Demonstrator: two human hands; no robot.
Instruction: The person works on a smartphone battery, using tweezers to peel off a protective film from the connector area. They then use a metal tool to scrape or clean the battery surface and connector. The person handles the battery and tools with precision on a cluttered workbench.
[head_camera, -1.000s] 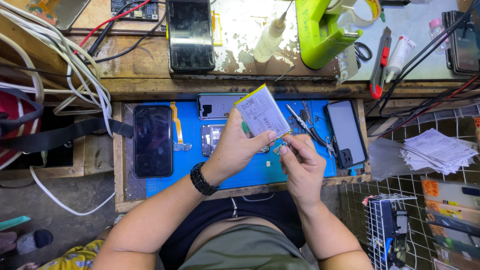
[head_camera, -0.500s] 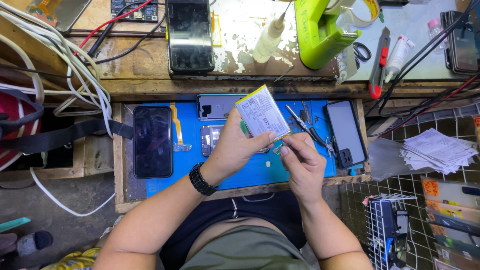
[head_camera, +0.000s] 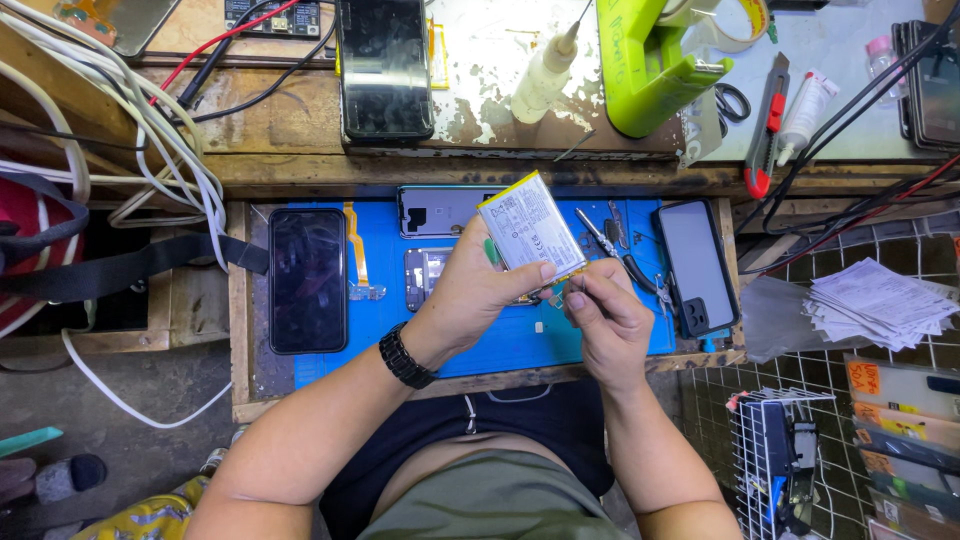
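Observation:
My left hand (head_camera: 478, 292) holds a flat white phone battery (head_camera: 530, 228) with a yellow edge, tilted up above the blue work mat (head_camera: 510, 345). The fingertips of my right hand (head_camera: 605, 318) pinch at the battery's lower right corner, where a small connector tab sticks out. Behind the battery on the mat lie an opened phone body (head_camera: 440, 209) and a small circuit part (head_camera: 427, 274). A black watch sits on my left wrist.
A dark phone (head_camera: 307, 279) lies at the mat's left, another phone (head_camera: 696, 264) at its right, with tweezers and pliers (head_camera: 620, 245) between. The upper bench holds a black phone (head_camera: 384, 68), a glue bottle (head_camera: 545, 73), a green tape dispenser (head_camera: 650, 62) and a box cutter (head_camera: 768, 125). Cables hang at left.
Both hands stay nearly in place on the battery. My right fingers have shifted slightly at the battery's lower corner.

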